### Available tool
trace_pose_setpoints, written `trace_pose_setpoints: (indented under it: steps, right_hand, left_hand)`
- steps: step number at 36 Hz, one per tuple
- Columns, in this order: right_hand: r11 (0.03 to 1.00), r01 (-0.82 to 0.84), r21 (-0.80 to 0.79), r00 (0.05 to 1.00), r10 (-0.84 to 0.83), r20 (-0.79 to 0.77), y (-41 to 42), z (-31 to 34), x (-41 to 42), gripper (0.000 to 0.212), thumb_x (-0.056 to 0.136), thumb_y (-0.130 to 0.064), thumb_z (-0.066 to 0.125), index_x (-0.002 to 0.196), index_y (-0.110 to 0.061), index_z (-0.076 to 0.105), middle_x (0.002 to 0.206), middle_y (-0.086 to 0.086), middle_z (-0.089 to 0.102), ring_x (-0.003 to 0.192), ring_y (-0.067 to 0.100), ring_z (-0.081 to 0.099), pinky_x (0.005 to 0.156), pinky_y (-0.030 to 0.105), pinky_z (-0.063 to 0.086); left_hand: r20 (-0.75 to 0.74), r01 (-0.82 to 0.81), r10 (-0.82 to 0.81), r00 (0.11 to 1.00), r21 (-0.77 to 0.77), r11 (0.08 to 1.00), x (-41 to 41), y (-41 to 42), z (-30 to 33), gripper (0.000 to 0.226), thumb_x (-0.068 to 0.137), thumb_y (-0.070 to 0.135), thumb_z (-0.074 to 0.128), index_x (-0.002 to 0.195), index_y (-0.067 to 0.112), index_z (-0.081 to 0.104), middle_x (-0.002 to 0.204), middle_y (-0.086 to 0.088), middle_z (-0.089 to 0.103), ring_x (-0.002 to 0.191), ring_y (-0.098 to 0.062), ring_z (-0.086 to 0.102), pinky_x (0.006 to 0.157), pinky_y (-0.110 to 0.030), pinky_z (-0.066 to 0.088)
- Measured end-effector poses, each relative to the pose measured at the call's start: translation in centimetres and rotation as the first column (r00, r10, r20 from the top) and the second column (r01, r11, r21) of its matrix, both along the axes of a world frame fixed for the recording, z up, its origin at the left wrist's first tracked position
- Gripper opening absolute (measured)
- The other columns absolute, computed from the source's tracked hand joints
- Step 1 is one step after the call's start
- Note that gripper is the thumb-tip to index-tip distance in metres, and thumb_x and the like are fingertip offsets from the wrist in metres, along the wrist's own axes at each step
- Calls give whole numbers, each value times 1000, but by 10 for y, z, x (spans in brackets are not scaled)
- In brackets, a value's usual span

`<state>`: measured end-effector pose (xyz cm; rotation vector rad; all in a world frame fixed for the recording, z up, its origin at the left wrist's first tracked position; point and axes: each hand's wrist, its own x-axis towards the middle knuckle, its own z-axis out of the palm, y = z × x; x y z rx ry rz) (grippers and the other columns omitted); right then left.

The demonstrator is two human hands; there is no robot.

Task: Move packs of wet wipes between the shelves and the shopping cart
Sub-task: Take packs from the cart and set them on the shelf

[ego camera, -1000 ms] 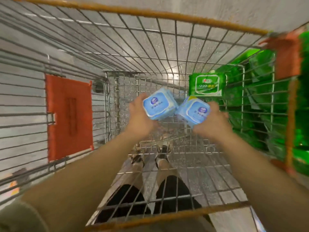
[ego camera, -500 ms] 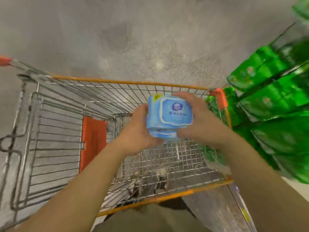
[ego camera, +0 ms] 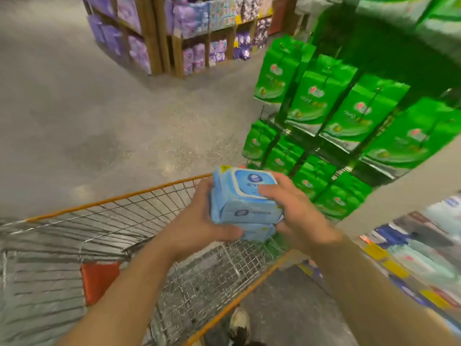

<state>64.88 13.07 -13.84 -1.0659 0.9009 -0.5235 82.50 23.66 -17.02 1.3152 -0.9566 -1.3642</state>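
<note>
Speckled grey concrete floor (ego camera: pixel 94 116) fills the left — wooden shelving (ego camera: pixel 174 43) with purple packs upper centre, green packs (ego camera: pixel 349 113) hanging at right.

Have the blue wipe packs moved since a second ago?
Yes. The blue wipe packs were apart and low inside the shopping cart; now they are stacked and lifted to its orange rim, toward the green packs.

Two blue packs (ego camera: pixel 245 196) stacked; held.
</note>
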Motion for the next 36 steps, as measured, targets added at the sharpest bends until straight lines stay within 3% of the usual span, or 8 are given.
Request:
trace_pose_setpoints:
  steps: [9, 13, 16, 20, 25, 27, 30, 36]
  right_hand:
    - [941, 281, -188, 949, -301, -90, 29, 47, -104, 50, 71, -26, 79, 117, -27, 58, 111, 10, 72, 89, 33, 74, 72, 48, 60]
    - [901, 348, -258, 916, -385, -109, 45, 65, -160, 42, 81, -29, 79, 117, -31, 58, 108, 6, 72, 85, 25, 75, 71, 44, 60]
    - [862, 465, -201, 875, -483, -47, 54, 75, -206, 31, 91, -27, 71, 119, -18, 60, 104, 5, 74, 83, 17, 75, 69, 34, 60]
    - [806, 591, -35, 806, -592, -2, 67, 86, -267, 76, 62, -54, 87, 125, -18, 64, 122, 14, 72, 108, 36, 71, 97, 62, 53]
    - [862, 500, 77, 864, -503, 27, 97, 96, -346, 59, 80, -52, 63, 125, -15, 71, 115, 16, 75, 106, 36, 72, 88, 54, 59]
    - [848, 528, 54, 846, -530, 50, 107, 98, -374, 61, 76, -48, 66, 126, -14, 69, 111, 15, 76, 97, 34, 75, 73, 48, 63]
    - [812, 583, 24, 810, -584, 63, 117, 98, -415, 61, 77, -44, 70, 131, -16, 65, 116, 15, 74, 103, 37, 73, 82, 56, 60]
    - [736, 676, -19, 735, -674, 74, 132, 96, -479, 57, 86, -41, 74, 137, -19, 59, 121, 13, 73, 109, 39, 70, 94, 68, 52]
  left_hand:
    - [-310, 221, -173, 935, 125, 967, -103, -22, 53, 106, 49, 74, 79, 141, 34, 44, 130, -4, 67, 107, -33, 70, 76, -48, 60]
    - [-268, 218, -181, 946, 115, 969, -162, -30, 75, 62, 68, 47, 71, 125, 32, 53, 119, -10, 71, 90, -32, 74, 79, -58, 57]
    - [-263, 256, -217, 940, 120, 959, -205, -36, 83, 72, 56, 37, 73, 124, 24, 54, 107, -12, 73, 77, -28, 72, 67, -46, 59]
    - [-264, 345, -302, 916, 134, 929, -263, -41, 94, 95, 47, 44, 74, 134, 13, 52, 112, -22, 71, 77, -31, 71, 61, -45, 58]
    - [-215, 383, -357, 909, 96, 919, -344, -36, 104, 48, 61, 33, 69, 108, 24, 63, 88, -8, 75, 66, -25, 70, 61, -37, 56]
    - [-186, 402, -380, 906, 100, 910, -383, -42, 112, 60, 56, 32, 73, 114, 20, 65, 98, -11, 76, 75, -25, 71, 65, -36, 55]
    - [-111, 391, -378, 919, 135, 910, -430, -46, 116, 72, 70, 40, 75, 133, 11, 57, 126, -20, 66, 107, -34, 67, 79, -41, 56]
    - [-213, 490, -455, 865, 158, 857, -491, -29, 116, 87, 56, 61, 73, 133, 24, 56, 116, -12, 73, 102, -36, 72, 87, -59, 55]
